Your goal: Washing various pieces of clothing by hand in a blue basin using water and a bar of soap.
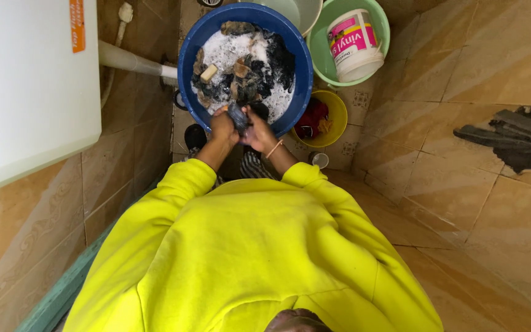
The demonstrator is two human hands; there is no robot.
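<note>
A round blue basin [185, 58] stands on the tiled floor, full of foamy water and dark wet clothes [264, 69]. A tan bar of soap [208, 72] lies on the foam at its left side. My left hand [222, 126] and my right hand [258, 133] meet over the basin's near rim. Both grip one dark wet cloth [238, 117], pinched between them. My sleeves are bright yellow [247, 246].
A small yellow bowl [338, 114] with red cloth sits right of the basin. Behind it a green basin [381, 24] holds a white plastic bucket [354, 46]. A white appliance [29, 86] and a pipe [131, 61] stand at left. Dark debris [517, 138] lies on the tiles at right.
</note>
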